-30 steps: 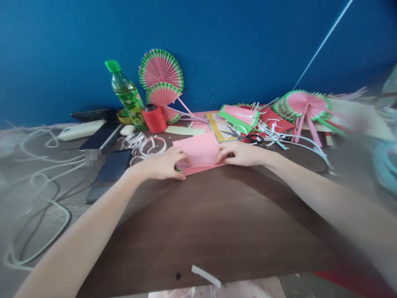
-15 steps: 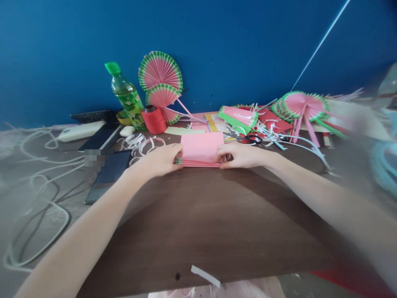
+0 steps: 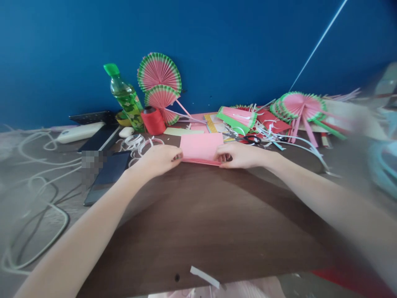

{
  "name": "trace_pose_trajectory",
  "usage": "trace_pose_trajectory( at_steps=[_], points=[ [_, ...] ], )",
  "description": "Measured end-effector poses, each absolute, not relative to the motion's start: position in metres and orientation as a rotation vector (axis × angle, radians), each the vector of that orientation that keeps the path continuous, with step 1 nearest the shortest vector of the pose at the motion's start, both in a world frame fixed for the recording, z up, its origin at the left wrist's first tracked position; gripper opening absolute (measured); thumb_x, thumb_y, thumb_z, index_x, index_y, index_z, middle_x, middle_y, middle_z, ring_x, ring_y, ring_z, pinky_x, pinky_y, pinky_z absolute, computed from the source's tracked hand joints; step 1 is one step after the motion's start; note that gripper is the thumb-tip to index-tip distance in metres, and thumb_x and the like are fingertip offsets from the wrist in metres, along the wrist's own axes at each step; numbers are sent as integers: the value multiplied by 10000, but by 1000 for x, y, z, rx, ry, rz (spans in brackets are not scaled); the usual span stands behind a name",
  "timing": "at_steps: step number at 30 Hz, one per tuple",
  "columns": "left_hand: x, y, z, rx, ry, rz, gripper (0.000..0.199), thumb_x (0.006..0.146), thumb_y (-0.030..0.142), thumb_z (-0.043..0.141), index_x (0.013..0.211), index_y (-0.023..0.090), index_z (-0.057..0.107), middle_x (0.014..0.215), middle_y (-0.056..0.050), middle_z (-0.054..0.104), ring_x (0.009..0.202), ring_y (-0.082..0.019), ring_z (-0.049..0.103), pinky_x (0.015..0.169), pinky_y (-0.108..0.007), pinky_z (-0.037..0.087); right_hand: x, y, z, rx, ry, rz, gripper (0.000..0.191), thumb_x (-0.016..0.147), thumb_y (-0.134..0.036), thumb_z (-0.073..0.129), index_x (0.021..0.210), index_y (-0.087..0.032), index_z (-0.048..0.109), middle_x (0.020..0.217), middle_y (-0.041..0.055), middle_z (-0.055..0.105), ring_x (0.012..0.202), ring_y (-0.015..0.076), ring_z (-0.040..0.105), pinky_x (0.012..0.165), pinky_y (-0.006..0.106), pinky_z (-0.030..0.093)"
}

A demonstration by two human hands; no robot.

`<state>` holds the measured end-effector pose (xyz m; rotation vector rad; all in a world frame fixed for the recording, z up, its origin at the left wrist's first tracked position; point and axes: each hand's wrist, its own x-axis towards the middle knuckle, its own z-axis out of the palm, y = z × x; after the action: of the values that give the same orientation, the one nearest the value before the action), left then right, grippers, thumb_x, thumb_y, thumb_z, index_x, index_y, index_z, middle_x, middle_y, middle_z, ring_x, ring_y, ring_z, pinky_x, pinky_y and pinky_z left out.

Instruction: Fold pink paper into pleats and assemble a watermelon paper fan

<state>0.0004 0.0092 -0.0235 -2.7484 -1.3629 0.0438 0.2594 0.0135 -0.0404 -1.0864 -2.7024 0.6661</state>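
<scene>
A pink sheet of paper (image 3: 201, 147) lies on the brown table, with narrow folds stacked along its near edge. My left hand (image 3: 164, 159) pinches the left end of the folds, its fingers bent together. At the right end, my right hand (image 3: 237, 155) grips the same folded edge between thumb and curled fingers. The fingertips of both hands partly cover the paper's near corners.
Behind stand a green-capped bottle (image 3: 125, 97), a red thread spool (image 3: 153, 121) and pleated paper fans (image 3: 159, 74). Scissors (image 3: 251, 140) and paper strips lie right; a dark phone (image 3: 107, 178) and white cables (image 3: 66, 219) lie left. A paper scrap (image 3: 204, 277) is at the front edge.
The green end of the folds, visible earlier beside my left fingers, no longer shows. My left hand has shifted slightly at the paper's edge; my right hand is nearly unchanged.
</scene>
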Motion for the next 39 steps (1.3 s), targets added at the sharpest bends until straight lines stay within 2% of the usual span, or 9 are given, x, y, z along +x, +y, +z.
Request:
trace_pose_trajectory(
  at_steps=[4, 8, 11, 14, 17, 20, 27, 32, 39],
  points=[
    [2, 7, -16, -2758, -1498, -125, 207, 824, 263, 411, 854, 192, 604, 850, -32, 669, 790, -188, 598, 678, -283, 404, 262, 14, -34, -1038, -2645, 377, 271, 728, -59, 500, 928, -150, 659, 890, 70, 645, 776, 161, 572, 722, 299, 447],
    [3, 2, -3, -2738, -1672, -612, 202, 823, 336, 452, 847, 184, 584, 815, -14, 650, 711, -142, 574, 662, -255, 420, 266, 11, -19, -956, -2318, 151, 249, 823, -132, 455, 948, -173, 666, 923, 79, 636, 849, 184, 576, 769, 348, 452],
    [2, -1, 8, -2672, -1755, -975, 251, 814, 404, 470, 876, 186, 580, 778, -6, 627, 675, -128, 558, 622, -244, 428, 269, 4, -5, -917, -2057, 214, 210, 848, -203, 484, 956, -207, 665, 959, 48, 643, 909, 184, 584, 801, 349, 463],
    [1, -1, 16, -2643, -1840, -1088, 317, 839, 440, 418, 963, 192, 572, 762, -14, 602, 659, -134, 559, 565, -249, 420, 269, -2, 4, -941, -1909, 374, 219, 862, -276, 481, 997, -228, 647, 1019, 24, 639, 980, 195, 585, 816, 359, 477],
    [-1, 2, 15, -2695, -1906, -1032, 361, 862, 451, 360, 1015, 191, 559, 778, -25, 612, 660, -140, 567, 552, -256, 422, 270, 1, 3, -1026, -1874, 540, 262, 860, -323, 473, 1047, -221, 627, 1052, 30, 642, 978, 205, 598, 809, 386, 492],
    [-3, 7, 5, -2846, -1894, -838, 314, 834, 441, 423, 922, 185, 583, 792, -19, 645, 692, -142, 582, 612, -261, 448, 270, 10, -7, -1123, -1983, 655, 244, 793, -315, 563, 984, -195, 657, 988, 51, 673, 915, 215, 620, 802, 397, 500],
    [-3, 18, -27, -2971, -1565, -146, 217, 822, 328, 430, 833, 190, 596, 875, -27, 631, 806, -165, 584, 743, -287, 423, 264, 20, -36, -1219, -2441, 610, 181, 782, -173, 562, 912, -146, 686, 901, 64, 687, 785, 157, 602, 724, 297, 459],
    [-1, 19, -34, -2927, -1438, -10, 203, 802, 295, 434, 846, 177, 593, 869, -50, 599, 820, -189, 563, 723, -301, 411, 261, 21, -44, -1133, -2635, 485, 160, 816, -222, 555, 871, -133, 675, 821, 65, 645, 711, 137, 557, 651, 267, 417],
    [1, 18, -35, -2922, -1423, 15, 166, 769, 251, 456, 860, 175, 572, 851, -44, 610, 768, -178, 568, 670, -286, 401, 262, 21, -44, -1082, -2754, 343, 154, 835, -178, 519, 893, -135, 656, 847, 72, 641, 760, 157, 555, 709, 288, 406]
  ],
)
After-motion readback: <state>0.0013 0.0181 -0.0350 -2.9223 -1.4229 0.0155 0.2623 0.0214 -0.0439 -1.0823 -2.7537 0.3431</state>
